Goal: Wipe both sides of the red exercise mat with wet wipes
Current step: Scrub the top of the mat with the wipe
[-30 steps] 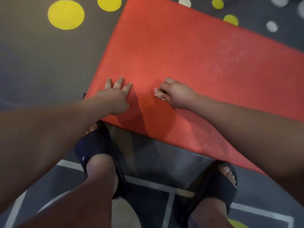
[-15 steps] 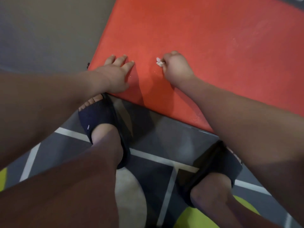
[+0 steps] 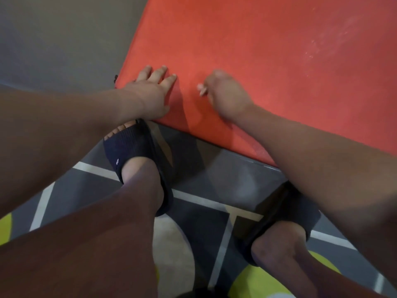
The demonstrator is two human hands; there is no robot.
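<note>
Two hands rest on the red exercise mat [image 3: 268, 50], which fills the view from 12 to 3 o'clock, its near corner just by the left foot. The left hand [image 3: 150, 91] lies flat on that corner, fingers straight and spread, where it was half a second ago. The right hand [image 3: 225, 97] curls round a wet wipe [image 3: 200, 90], of which only a pale blurred scrap shows at its 9 o'clock side. It has slid slightly nearer the left hand. Dark slides [image 3: 129, 147] stand on the patterned floor [image 3: 214, 168] at 6 o'clock.
</note>
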